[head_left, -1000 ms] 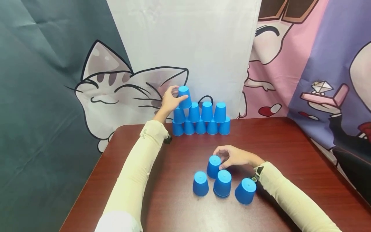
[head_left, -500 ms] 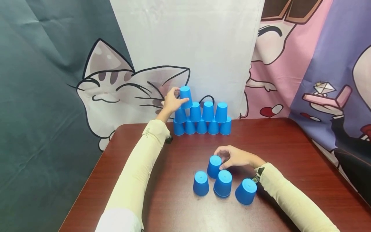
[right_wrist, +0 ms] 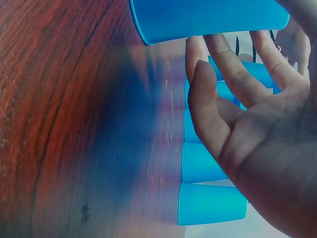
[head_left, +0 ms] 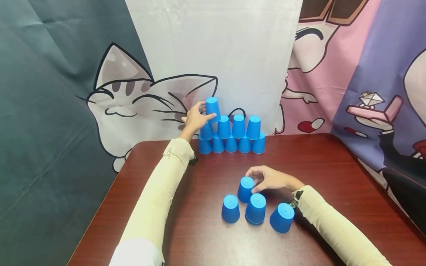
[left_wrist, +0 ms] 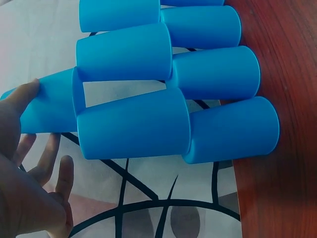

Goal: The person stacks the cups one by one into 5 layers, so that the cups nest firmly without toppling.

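Observation:
At the left end of a stepped wall of upside-down blue cups, my left hand (head_left: 195, 119) grips a blue cup (head_left: 213, 108) between thumb and fingers. That cup sits at the top of the second row, its rim over the two leftmost second-row cups; the left wrist view shows the thumb (left_wrist: 22, 96) along its side. Nearer on the table, my right hand (head_left: 273, 179) holds another upside-down blue cup (head_left: 245, 191) by its side. In the right wrist view, fingertips reach this cup (right_wrist: 208, 17), and the lower fingers extend below it.
Three more places hold upside-down cups in front: a left cup (head_left: 230, 210), a nested pair (head_left: 255, 210) showing a second rim, and a right cup (head_left: 282, 218). The wall's bottom row (head_left: 231, 145) stands near the back edge of the brown table (head_left: 199, 229), before a printed curtain (head_left: 226, 44).
The left hand shifts very slightly at the top cup, its fingers still around it. The right hand and the front cups stay put; the whole view drifts a little.

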`<action>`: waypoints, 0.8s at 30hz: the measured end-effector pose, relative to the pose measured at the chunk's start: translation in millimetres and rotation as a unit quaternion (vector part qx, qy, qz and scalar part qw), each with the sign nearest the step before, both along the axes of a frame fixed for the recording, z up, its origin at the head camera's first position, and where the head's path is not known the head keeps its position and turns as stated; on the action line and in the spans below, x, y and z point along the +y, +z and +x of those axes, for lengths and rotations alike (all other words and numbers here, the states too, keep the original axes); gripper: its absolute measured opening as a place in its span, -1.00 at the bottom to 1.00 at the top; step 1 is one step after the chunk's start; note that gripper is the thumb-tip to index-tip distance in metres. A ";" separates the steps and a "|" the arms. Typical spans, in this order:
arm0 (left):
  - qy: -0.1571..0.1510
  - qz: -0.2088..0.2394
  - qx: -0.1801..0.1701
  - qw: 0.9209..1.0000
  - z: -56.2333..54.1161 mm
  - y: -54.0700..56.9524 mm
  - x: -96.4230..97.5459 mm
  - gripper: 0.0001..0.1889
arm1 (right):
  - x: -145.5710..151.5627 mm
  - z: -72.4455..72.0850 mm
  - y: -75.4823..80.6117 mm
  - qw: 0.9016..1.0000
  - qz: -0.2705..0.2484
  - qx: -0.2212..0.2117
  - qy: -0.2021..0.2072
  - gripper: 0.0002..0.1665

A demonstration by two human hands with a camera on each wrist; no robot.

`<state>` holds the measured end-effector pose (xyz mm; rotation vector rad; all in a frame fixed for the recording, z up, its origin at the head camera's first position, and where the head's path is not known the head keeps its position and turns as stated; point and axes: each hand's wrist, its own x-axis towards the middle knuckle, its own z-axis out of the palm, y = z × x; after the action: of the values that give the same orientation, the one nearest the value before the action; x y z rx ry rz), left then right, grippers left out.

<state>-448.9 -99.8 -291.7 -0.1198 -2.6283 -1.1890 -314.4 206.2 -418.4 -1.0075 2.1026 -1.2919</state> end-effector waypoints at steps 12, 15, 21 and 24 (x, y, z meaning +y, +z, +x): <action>0.034 0.037 0.050 0.997 13.9 -21.5 -13.1 -0.23 | -2.1 1.8 -2.3 1.000 0.008 0.010 -0.002 -0.49; 0.038 0.047 0.061 0.996 18.1 -31.4 -16.5 -0.23 | -3.1 1.1 -2.8 1.000 0.006 0.011 0.003 -0.49; 0.063 0.075 0.066 0.993 28.7 -57.2 -15.4 -0.22 | -4.1 0.2 -3.3 1.000 0.007 0.015 0.008 -0.50; 0.081 0.086 0.055 0.991 34.9 -70.9 -11.8 -0.21 | -4.1 0.5 -3.8 1.000 0.011 0.014 0.009 -0.49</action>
<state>-414.0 -111.6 -362.6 0.0576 -2.3793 -1.3065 -313.9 202.1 -422.2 -1.0388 2.1202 -1.2494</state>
